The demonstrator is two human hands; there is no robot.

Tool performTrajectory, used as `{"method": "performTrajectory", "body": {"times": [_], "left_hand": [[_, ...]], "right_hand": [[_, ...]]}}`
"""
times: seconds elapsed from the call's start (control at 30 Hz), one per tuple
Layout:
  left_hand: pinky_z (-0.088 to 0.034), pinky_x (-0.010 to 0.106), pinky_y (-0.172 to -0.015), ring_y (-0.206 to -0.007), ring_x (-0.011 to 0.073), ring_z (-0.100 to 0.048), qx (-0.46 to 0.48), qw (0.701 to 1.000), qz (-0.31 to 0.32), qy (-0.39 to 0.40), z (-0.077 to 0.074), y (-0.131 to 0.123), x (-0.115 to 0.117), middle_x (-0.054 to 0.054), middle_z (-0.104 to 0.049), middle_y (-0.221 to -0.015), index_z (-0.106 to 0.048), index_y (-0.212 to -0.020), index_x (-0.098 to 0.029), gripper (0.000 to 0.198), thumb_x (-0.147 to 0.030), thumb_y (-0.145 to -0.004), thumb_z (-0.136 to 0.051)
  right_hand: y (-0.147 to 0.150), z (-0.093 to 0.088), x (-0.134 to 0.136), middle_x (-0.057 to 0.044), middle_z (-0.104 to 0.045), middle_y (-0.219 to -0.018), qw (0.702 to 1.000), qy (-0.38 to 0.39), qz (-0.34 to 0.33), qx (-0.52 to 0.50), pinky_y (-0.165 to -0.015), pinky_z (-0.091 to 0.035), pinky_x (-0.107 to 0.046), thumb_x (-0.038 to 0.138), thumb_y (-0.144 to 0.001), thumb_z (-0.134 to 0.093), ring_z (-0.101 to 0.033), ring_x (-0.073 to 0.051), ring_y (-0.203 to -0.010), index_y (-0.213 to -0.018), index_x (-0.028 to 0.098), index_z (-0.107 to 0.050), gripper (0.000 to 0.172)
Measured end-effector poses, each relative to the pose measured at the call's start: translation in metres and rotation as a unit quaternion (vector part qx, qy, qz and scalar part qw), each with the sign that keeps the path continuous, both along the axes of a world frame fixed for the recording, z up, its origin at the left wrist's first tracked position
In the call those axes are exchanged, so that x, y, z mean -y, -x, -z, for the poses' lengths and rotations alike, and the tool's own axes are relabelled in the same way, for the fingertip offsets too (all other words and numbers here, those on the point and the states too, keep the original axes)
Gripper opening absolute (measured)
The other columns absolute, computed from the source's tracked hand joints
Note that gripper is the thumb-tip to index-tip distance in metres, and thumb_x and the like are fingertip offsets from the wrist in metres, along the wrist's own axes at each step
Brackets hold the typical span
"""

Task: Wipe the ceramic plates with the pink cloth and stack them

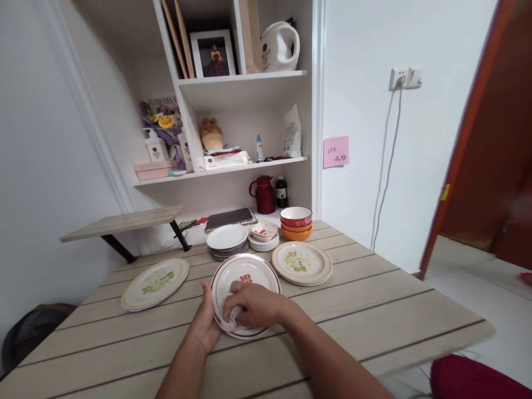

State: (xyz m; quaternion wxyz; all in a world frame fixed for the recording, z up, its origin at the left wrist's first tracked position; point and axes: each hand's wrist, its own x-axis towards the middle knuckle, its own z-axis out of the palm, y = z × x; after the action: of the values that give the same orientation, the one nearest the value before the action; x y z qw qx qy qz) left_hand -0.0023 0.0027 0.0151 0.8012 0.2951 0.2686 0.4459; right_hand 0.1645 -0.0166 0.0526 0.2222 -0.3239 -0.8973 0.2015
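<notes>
A white plate with a red rim band and a red printed character (pixel 266 282) is in front of me, its near edge toward my body. My left hand (pixel 205 321) supports it by the left rim, thumb up along the edge and the other fingers mostly hidden beneath. Over the plate's lower middle, my right hand (pixel 253 305) has its fingers curled around a crumpled white tissue (pixel 233 318) pressed to the surface. Plates with green leaf prints lie on either side: one stack at left (pixel 155 284), another at right (pixel 302 263).
Behind are stacked white plates (pixel 227 237), small dishes (pixel 264 230) on saucers, and orange and red bowls (pixel 296 224). A red jug (pixel 265 194) and dark bottle (pixel 281 192) stand under the shelf (pixel 224 169). A small raised stand (pixel 124 221) occupies the table's back left.
</notes>
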Motion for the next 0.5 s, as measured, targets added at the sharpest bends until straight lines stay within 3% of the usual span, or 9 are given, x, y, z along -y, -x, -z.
{"method": "performTrajectory", "body": {"times": [0.1, 0.17, 0.27, 0.37, 0.5], "left_hand": [[-0.039, 0.043, -0.109, -0.124, 0.0274, -0.056, -0.006, 1.0, 0.004, -0.01, 0.0, 0.0, -0.003, 0.016, -0.068, -0.121, -0.054, -0.134, -0.012, 0.063, -0.055, -0.089, -0.043], [-0.039, 0.043, -0.109, -0.123, 0.027, -0.056, -0.024, 1.0, -0.006, -0.006, -0.001, -0.001, -0.002, 0.015, -0.067, -0.121, -0.052, -0.135, -0.011, 0.06, -0.048, -0.089, -0.05], [-0.042, 0.043, -0.107, -0.121, 0.0278, -0.057, -0.056, 0.998, -0.036, 0.009, -0.004, -0.003, 0.001, 0.017, -0.068, -0.12, -0.051, -0.135, -0.007, 0.058, -0.038, -0.086, -0.059], [-0.046, 0.043, -0.104, -0.118, 0.0289, -0.06, -0.08, 0.994, -0.069, 0.021, -0.008, -0.004, 0.004, 0.018, -0.069, -0.116, -0.053, -0.132, -0.006, 0.055, -0.03, -0.084, -0.064], [-0.049, 0.043, -0.1, -0.113, 0.0295, -0.063, -0.094, 0.991, -0.092, 0.016, -0.009, -0.006, 0.008, 0.019, -0.071, -0.112, -0.056, -0.129, -0.005, 0.052, -0.026, -0.082, -0.066]], "right_hand": [[-0.021, -0.007, -0.001, 0.002, -0.056, -0.092, 0.996, 0.07, -0.027, 0.041, -0.071, -0.04, -0.019, 0.009, -0.07, -0.065, -0.052, -0.011, -0.079, -0.097, 0.025, -0.072, 0.032], [-0.036, -0.01, -0.002, 0.002, -0.06, -0.093, 0.993, 0.097, 0.009, 0.059, -0.071, -0.04, -0.019, 0.008, -0.068, -0.065, -0.054, -0.013, -0.082, -0.096, 0.025, -0.072, 0.034], [-0.052, -0.011, -0.004, 0.0, -0.061, -0.096, 0.983, 0.082, 0.144, 0.08, -0.069, -0.038, -0.021, 0.011, -0.069, -0.064, -0.056, -0.015, -0.084, -0.097, 0.029, -0.072, 0.034], [-0.057, -0.006, -0.008, -0.001, -0.059, -0.101, 0.952, 0.036, 0.293, 0.076, -0.066, -0.035, -0.023, 0.017, -0.074, -0.06, -0.056, -0.016, -0.084, -0.1, 0.032, -0.07, 0.032], [-0.056, 0.001, -0.017, -0.002, -0.057, -0.106, 0.906, 0.0, 0.42, 0.04, -0.062, -0.03, -0.024, 0.021, -0.081, -0.055, -0.056, -0.016, -0.085, -0.106, 0.032, -0.065, 0.029]]}}
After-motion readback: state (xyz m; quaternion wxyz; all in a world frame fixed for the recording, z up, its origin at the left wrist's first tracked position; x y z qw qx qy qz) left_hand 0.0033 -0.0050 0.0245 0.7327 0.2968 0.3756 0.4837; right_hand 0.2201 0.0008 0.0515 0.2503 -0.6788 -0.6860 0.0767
